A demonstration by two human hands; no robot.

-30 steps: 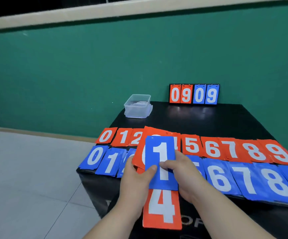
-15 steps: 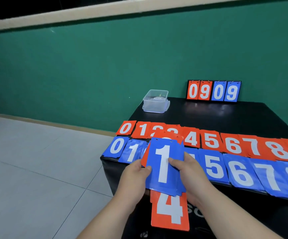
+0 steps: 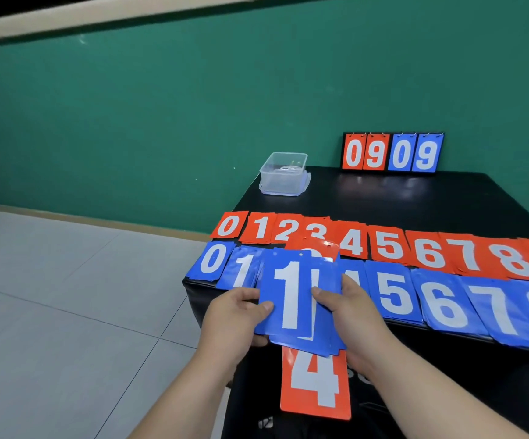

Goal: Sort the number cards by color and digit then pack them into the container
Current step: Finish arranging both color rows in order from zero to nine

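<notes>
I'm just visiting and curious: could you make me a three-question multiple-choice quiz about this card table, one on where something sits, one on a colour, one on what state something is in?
1. Where is the clear container?
A. far left corner of the black table
B. on the floor
C. in the person's lap

2. What colour is the card showing 1 on top of the held stack?
A. red
B. blue
C. green

3. How is the container?
A. lid on
B. tipped over
C. open and upright

Answers:
1 A, it stands at the table's far left corner, left of the scoreboard.
2 B, a white 1 on blue, held by the left hand and right hand.
3 C, its top shows no lid.
</notes>
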